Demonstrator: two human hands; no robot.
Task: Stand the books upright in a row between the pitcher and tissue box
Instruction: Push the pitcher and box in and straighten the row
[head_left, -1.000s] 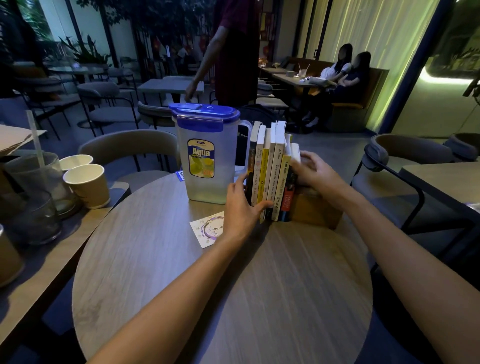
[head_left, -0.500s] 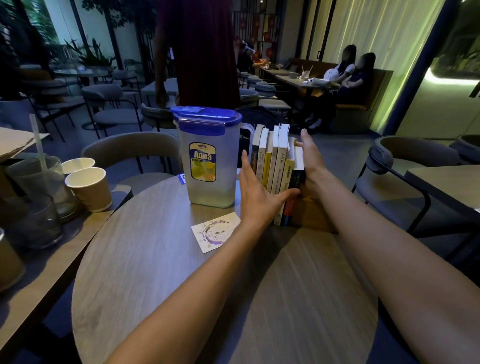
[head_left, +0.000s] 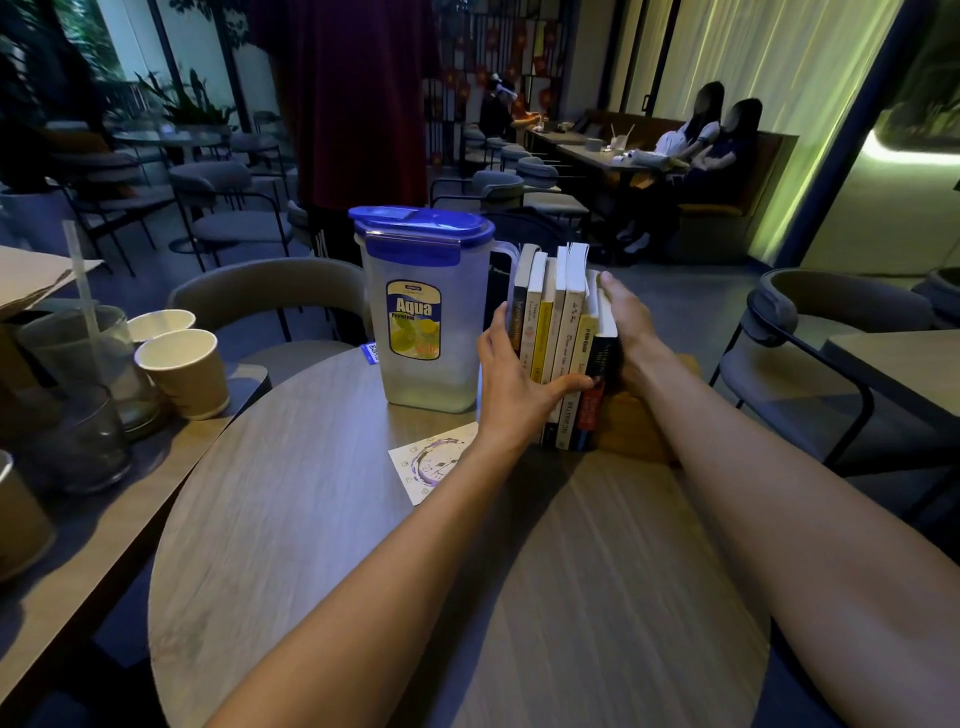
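Right fingers (head_left: 607, 287) — half-hidden behind books (head_left: 563, 332)

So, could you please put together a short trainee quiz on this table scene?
1. True or false: the books stand upright beside the pitcher.
2. The pitcher's lid is: A red, B blue, C green?
3. Which lies against the side of the row nearer the pitcher, the left hand or the right hand?
Key: 1 true; 2 B; 3 left hand.
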